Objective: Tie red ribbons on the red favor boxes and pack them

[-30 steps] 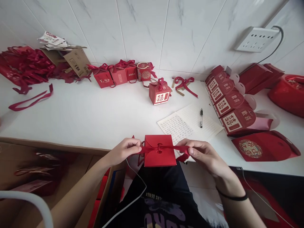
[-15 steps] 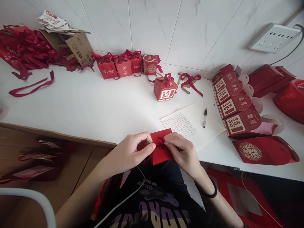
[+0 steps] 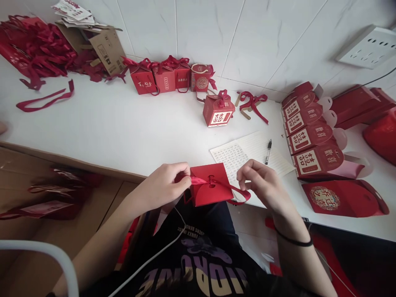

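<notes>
A red gift box (image 3: 201,198) with rounded closing flaps sits before me at the table's front edge. A dark red ribbon (image 3: 227,185) passes through the slot in the middle of its top. My left hand (image 3: 168,185) pinches one end of this ribbon and draws it out to the left, close to the box's edge. Right of the box, my right hand (image 3: 260,181) hovers with loosely curled fingers that look apart. The ribbon's other tail curves in a loop just under those fingertips, with no clear grip on it.
Written paper (image 3: 232,159) and a pen (image 3: 268,152) lie behind the box. A finished box (image 3: 218,111) stands farther back, with more boxes (image 3: 167,78) along the wall. Unclosed boxes (image 3: 309,161) line the right. A ribbon pile (image 3: 40,49) lies far left beside a cardboard box (image 3: 107,51).
Both hands were together over the box's top. My right hand has moved right, off the box, and the ribbon now stretches out to both sides of the slot.
</notes>
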A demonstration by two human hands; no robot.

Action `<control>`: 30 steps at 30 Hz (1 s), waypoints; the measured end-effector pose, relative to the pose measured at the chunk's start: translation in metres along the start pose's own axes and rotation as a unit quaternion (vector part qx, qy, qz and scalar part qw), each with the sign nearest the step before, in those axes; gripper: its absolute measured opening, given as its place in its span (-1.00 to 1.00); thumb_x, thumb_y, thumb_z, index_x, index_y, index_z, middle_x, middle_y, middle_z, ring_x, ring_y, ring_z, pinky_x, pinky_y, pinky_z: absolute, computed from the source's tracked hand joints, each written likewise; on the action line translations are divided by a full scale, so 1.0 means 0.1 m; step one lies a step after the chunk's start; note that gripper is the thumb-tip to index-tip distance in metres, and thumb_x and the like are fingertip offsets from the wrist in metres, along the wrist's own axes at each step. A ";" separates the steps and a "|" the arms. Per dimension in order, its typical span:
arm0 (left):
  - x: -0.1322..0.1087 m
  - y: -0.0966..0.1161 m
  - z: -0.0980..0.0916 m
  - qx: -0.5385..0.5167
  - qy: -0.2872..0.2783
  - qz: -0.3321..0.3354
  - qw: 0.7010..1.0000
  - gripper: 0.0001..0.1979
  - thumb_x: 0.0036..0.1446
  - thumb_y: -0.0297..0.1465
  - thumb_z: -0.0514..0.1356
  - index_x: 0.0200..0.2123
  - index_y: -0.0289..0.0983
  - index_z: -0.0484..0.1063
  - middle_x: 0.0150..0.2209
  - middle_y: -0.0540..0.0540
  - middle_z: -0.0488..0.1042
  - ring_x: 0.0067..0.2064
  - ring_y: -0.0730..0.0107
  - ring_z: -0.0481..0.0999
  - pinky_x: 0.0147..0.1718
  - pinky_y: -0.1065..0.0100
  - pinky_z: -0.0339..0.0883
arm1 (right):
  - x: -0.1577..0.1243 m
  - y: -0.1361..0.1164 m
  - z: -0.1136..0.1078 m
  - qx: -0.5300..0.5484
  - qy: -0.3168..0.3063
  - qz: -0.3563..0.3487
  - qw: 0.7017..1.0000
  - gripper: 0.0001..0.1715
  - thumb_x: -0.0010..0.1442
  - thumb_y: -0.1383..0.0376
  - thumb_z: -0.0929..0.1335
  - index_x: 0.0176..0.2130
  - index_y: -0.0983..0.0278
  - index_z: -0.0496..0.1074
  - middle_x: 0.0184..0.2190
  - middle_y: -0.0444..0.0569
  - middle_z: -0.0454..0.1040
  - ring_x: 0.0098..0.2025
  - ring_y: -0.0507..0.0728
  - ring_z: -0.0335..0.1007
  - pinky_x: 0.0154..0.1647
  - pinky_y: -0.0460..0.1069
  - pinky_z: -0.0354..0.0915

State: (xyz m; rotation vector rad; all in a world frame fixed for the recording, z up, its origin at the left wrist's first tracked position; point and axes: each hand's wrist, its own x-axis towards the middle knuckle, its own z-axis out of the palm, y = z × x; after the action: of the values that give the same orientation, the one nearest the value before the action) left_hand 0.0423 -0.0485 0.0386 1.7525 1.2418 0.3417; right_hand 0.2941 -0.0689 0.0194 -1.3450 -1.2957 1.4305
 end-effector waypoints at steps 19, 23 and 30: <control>0.13 -0.40 0.18 -0.194 -0.073 -0.044 0.977 -0.66 0.16 -0.17 0.05 -0.53 -0.27 0.17 -0.50 0.05 0.20 -0.45 0.48 0.18 -0.45 0.43 0.07 | 0.11 0.24 -0.23 0.000 -0.242 0.153 0.958 -0.48 0.07 -0.09 0.37 -0.40 0.32 0.32 -0.62 -0.19 0.22 -0.60 -0.06 0.01 -0.60 -0.11 -0.07; 0.11 -0.43 0.22 -0.219 -0.077 -0.039 0.972 -0.67 0.16 -0.16 0.06 -0.51 -0.27 0.19 -0.49 0.04 0.22 -0.44 0.47 0.19 -0.45 0.42 0.08 | 0.14 0.27 -0.31 -0.023 -0.274 0.169 0.946 -0.43 -0.01 -0.13 0.40 -0.54 0.32 0.30 -0.68 -0.24 0.10 -0.62 -0.08 -0.13 -0.60 -0.10 -0.18; 0.14 -0.46 0.25 -0.236 -0.076 -0.027 0.968 -0.68 0.15 -0.18 0.08 -0.52 -0.27 0.18 -0.51 0.05 0.23 -0.45 0.48 0.22 -0.44 0.43 0.11 | 0.26 0.33 -0.37 -0.037 -0.265 0.139 0.953 -0.52 0.07 -0.02 0.40 -0.56 0.30 0.31 -0.65 -0.18 0.22 -0.58 -0.03 0.08 -0.57 -0.10 0.02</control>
State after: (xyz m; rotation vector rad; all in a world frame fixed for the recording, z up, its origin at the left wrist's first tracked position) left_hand 0.0375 -0.0467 -0.0156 1.3078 0.9955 0.4241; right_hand 0.3300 -0.0441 -0.0154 -1.2743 -1.5465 2.0577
